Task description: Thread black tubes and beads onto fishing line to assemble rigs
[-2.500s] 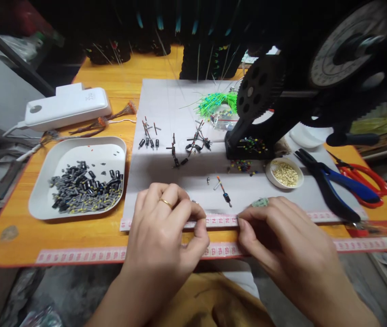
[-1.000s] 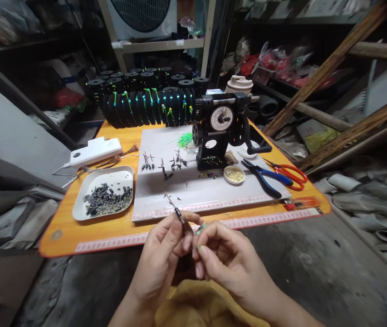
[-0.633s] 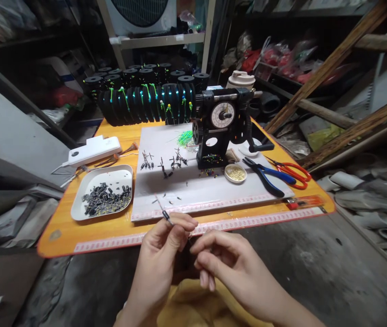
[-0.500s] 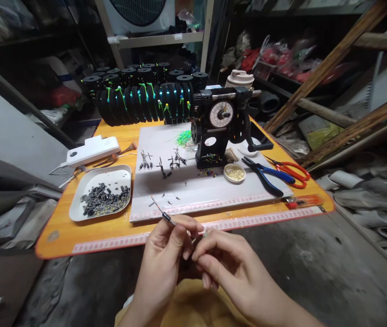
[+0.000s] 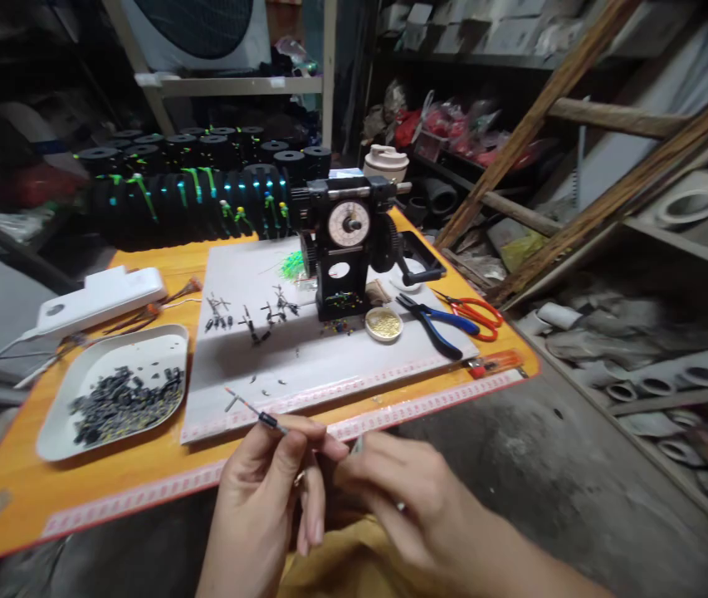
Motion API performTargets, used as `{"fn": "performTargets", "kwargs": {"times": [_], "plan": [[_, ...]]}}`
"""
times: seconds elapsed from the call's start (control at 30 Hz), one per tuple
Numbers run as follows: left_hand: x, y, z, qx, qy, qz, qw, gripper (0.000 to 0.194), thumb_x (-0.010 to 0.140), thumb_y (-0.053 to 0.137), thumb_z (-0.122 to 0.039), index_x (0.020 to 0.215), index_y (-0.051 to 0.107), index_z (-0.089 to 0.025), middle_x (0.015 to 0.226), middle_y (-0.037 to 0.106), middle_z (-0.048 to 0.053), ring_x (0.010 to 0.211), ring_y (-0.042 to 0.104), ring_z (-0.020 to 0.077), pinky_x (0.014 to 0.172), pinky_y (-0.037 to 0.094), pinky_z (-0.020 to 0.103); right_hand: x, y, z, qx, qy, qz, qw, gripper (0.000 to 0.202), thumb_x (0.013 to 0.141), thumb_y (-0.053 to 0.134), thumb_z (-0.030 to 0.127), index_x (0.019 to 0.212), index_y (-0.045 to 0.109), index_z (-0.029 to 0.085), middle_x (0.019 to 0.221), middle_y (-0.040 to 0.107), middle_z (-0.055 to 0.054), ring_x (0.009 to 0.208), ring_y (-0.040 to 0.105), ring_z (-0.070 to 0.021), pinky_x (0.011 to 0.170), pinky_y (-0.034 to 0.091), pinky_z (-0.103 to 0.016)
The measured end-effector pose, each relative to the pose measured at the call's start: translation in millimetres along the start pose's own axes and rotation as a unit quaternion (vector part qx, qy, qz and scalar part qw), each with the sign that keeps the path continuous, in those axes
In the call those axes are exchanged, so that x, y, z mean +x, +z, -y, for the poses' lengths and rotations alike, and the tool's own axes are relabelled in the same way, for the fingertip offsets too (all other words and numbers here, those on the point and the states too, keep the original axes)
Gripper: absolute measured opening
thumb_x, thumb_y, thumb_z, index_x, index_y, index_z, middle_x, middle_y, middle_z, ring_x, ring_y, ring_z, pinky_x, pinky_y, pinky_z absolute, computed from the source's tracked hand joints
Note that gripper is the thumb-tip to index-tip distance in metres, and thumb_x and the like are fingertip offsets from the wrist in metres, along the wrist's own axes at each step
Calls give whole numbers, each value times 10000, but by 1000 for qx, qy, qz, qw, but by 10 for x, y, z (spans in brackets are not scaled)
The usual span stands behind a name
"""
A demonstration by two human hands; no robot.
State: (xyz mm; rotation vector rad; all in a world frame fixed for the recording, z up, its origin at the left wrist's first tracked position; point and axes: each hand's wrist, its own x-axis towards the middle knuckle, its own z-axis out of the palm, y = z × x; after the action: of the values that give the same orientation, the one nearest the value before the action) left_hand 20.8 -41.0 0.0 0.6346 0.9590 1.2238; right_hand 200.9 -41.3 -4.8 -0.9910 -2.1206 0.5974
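Note:
My left hand (image 5: 260, 482) pinches a thin rod (image 5: 270, 421) between thumb and forefinger. The rod has a black sleeve, an orange tip and a small grey crosspiece, and it points up and left over the board's front edge. Close beside the left fingertips, my right hand (image 5: 412, 490) is curled with its fingers together. It is blurred, and whatever it pinches is too small to name. Several similar black-sleeved pieces (image 5: 254, 325) lie on the white board (image 5: 322, 374). To the left, a white tray (image 5: 183, 357) holds many small black and grey pieces.
A black hand-crank winder (image 5: 344, 249) with a dial carries a row of dark spools (image 5: 185, 203). Nearby are a dish of gold bits (image 5: 383, 325), blue-handled pliers (image 5: 434, 324), red scissors (image 5: 478, 316) and a white power bank (image 5: 101, 295). A wooden ladder (image 5: 534, 141) leans at right.
The view has swung right, so the table sits further left. My left hand keeps the rod, its lower fingers now more extended. My right hand has shifted slightly away from the left fingers.

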Motion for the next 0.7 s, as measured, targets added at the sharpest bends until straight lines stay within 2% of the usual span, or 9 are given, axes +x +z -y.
{"fn": "performTargets", "kwargs": {"times": [0.07, 0.17, 0.27, 0.33, 0.37, 0.43, 0.53, 0.6, 0.7], "plan": [[-8, 31, 7, 29, -9, -31, 999, 326, 765, 829, -485, 824, 731, -179, 746, 765, 0, 263, 465, -20, 295, 315, 58, 5, -338, -280, -129, 10, -85, 988, 245, 956, 489, 162, 1033, 707, 245, 777, 727, -12, 683, 685, -137, 649, 550, -215], [-8, 70, 2, 51, -6, -78, 996, 387, 717, 851, -522, 809, 725, -168, 799, 774, 3, 251, 434, -39, 279, 275, 45, 32, -954, -845, -233, 117, -179, 949, 247, 946, 523, 216, 1075, 732, 187, 1025, 770, -140, 907, 724, -267, 824, 561, -402], [-7, 62, -5, 67, -8, -89, 994, 417, 719, 838, -549, 807, 722, -158, 821, 778, 18, 249, 413, -35, 266, 268, 62, 77, -1383, -1340, -276, 192, -164, 927, 192, 806, 653, 239, 932, 783, 173, 806, 772, -130, 742, 720, -311, 736, 561, -449], [-11, 33, -10, 70, -22, -83, 994, 421, 740, 820, -558, 829, 730, -156, 613, 712, -12, 240, 374, -20, 273, 257, 69, 96, -1487, -1502, -280, 216, -150, 923, 193, 740, 695, 244, 902, 784, 188, 717, 754, -96, 640, 699, -288, 676, 562, -429], [-15, 17, -13, 67, -31, -79, 994, 415, 755, 811, -553, 851, 736, -157, 477, 625, -43, 237, 351, -9, 282, 254, 72, 94, -1494, -1518, -281, 223, -154, 921, 204, 726, 705, 258, 905, 776, 191, 719, 751, -94, 634, 696, -284, 675, 563, -430], [-26, -10, -24, 56, -46, -66, 995, 407, 789, 787, -547, 896, 742, -158, 317, 436, -94, 235, 310, 10, 300, 242, 76, 58, -1452, -1424, -283, 227, -187, 913, 278, 744, 699, 318, 985, 742, 185, 806, 756, -119, 695, 708, -300, 719, 570, -461], [-42, -27, -44, 38, -65, -44, 996, 406, 819, 758, -550, 910, 743, -154, 301, 414, -95, 238, 284, 10, 305, 208, 82, -55, -1293, -1038, -252, 215, -249, 910, 508, 829, 616, 444, 1261, 596, 177, 977, 741, -154, 756, 722, -292, 726, 596, -480], [-55, -25, -56, 27, -77, -28, 996, 403, 839, 736, -551, 904, 747, -153, 301, 425, -89, 232, 275, 7, 300, 191, 82, -129, -1123, -700, -183, 192, -194, 944, 513, 835, 625, 491, 1273, 598, 225, 925, 759, -87, 710, 739, -241, 664, 626, -389], [-87, -14, -76, 9, -86, -8, 996, 373, 871, 710, -532, 886, 748, -161, 312, 450, -80, 220, 282, 4, 291, 187, 79, -170, -776, -248, -62, 102, -20, 993, 361, 844, 702, 308, 1205, 692, 304, 939, 786, -41, 798, 755, -204, 719, 625, -297]]}}
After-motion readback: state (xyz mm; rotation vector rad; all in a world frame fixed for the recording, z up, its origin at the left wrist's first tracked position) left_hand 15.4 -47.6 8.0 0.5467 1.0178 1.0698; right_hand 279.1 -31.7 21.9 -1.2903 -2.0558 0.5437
